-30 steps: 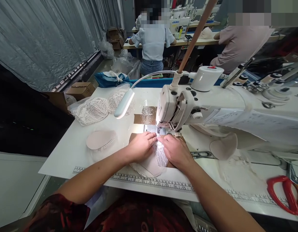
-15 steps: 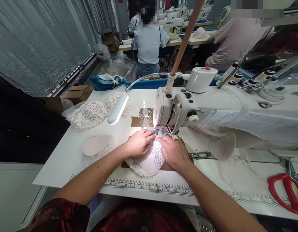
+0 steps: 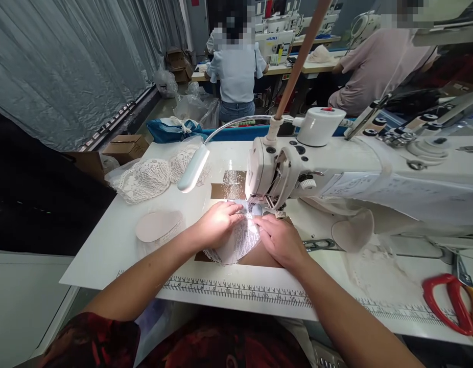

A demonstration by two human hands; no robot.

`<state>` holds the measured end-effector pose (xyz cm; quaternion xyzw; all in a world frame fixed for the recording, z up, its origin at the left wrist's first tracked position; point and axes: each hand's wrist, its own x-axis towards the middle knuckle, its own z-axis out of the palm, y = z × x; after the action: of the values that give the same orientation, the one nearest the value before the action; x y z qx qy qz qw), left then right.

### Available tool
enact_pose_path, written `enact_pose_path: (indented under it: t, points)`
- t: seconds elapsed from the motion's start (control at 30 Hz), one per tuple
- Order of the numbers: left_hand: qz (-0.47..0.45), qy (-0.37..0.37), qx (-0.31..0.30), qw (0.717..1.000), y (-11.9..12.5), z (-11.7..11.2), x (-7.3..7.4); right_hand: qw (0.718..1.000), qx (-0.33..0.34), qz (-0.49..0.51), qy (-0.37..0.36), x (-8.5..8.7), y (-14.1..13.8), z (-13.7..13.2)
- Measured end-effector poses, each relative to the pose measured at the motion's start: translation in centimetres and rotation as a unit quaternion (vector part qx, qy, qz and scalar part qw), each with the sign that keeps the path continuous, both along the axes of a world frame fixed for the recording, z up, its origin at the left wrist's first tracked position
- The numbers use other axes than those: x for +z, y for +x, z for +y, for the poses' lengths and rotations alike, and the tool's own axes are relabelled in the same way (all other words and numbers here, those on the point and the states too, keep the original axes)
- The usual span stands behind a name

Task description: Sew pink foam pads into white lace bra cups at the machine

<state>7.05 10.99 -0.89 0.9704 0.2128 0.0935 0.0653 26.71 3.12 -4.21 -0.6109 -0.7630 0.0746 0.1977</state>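
Note:
My left hand (image 3: 216,224) and my right hand (image 3: 279,237) press flat on a white lace piece (image 3: 236,244) lying on the table just in front of the needle of a white sewing machine (image 3: 321,168). The fingertips of both hands meet at the presser foot (image 3: 255,210). The lace spreads out between the two hands toward me. A gooseneck lamp (image 3: 193,168) shines on the spot.
A pile of lace cups (image 3: 150,174) lies at the back left, a beige padded cup (image 3: 157,226) nearer. Another beige cup (image 3: 353,232) sits right of the needle. Red-handled scissors (image 3: 449,304) lie at the far right. Two people sit at tables behind.
The piece under my hands has moved up toward the needle and now shows its lace side rather than the beige cup. Both hands have shifted slightly forward.

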Motion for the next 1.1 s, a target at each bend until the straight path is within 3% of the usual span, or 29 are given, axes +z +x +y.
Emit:
enact_pose_path:
  t: [0.17, 0.27, 0.37, 0.53, 0.63, 0.7, 0.8, 0.93, 1.1]
  points:
    - [0.021, -0.016, 0.039, 0.999, 0.7, -2.5, -0.4, 0.999, -0.049, 0.018, 0.000, -0.3, 0.6, -0.2]
    - [0.006, -0.012, 0.058, 0.998, 0.8, -2.4, -1.6, 0.998, -0.063, 0.016, -0.016, -0.3, 0.8, -0.4]
    - [-0.041, -0.060, 0.040, 0.997, 0.2, -1.8, -2.1, 0.998, -0.056, 0.025, -0.025, -0.1, 0.9, -0.5]
    - [-0.084, -0.134, 0.029, 0.987, -0.7, -1.2, -1.7, 0.997, 0.007, 0.063, -0.033, 0.5, 1.1, -0.8]
    - [-0.093, -0.147, 0.020, 0.985, -0.9, -1.2, -1.7, 0.994, 0.085, 0.015, -0.064, 1.1, 1.0, -1.5]
    - [-0.089, -0.133, 0.002, 0.987, -0.8, -1.2, -1.8, 0.988, 0.114, -0.053, -0.088, 1.5, 0.9, -2.3]
    - [-0.053, -0.081, -0.037, 0.995, -0.8, -1.5, -2.0, 0.983, 0.103, -0.118, -0.094, 1.7, 0.5, -3.7]
    - [0.009, -0.023, -0.082, 0.996, -0.7, -2.0, -2.0, 0.987, 0.076, -0.128, -0.062, 0.9, 0.2, -4.8]
    - [0.041, 0.008, -0.073, 0.996, -0.6, -2.2, -2.1, 0.990, 0.061, -0.126, -0.031, 0.1, 0.1, -5.1]
